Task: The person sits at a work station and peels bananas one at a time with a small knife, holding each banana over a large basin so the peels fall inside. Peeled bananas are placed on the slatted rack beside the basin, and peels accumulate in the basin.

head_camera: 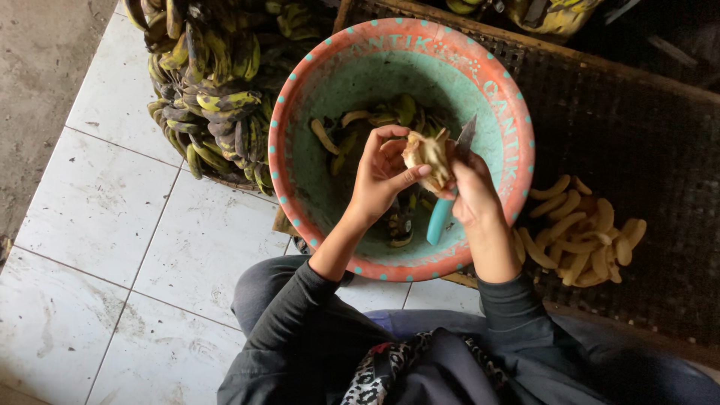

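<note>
Head view, looking straight down: we are peeling a banana (429, 156) over the basin (517, 120), a wide round tub, green inside with an orange-red rim. Everything else we place against that basin.

Our left hand (381, 171) has its grip closed round the banana, thumb and fingertips pinching it just above the basin's middle. The fruit looks pale and mostly stripped, with flaps of skin hanging off it. Our right hand (471, 193) is wrapped tight on a knife (441, 217) with a light blue handle; the handle points down toward the basin's near rim and the blade rises beside the banana, touching it or just beside it, we cannot tell which.

Inside the basin lie strips of yellow-green peel (358, 124). Just to the right of the basin, on a dark mesh tray (637, 135), sits a heap of peeled bananas (577, 236). To the upper left of the basin is a pile of unpeeled bananas (210, 90), dark and blotched, on the tiled floor (112, 210).

We judge the peeling of this one banana to be nearly done. The next move seems to call for freeing the last skin with the blade turned away from the left thumb, keeping the fruit over the basin.
</note>
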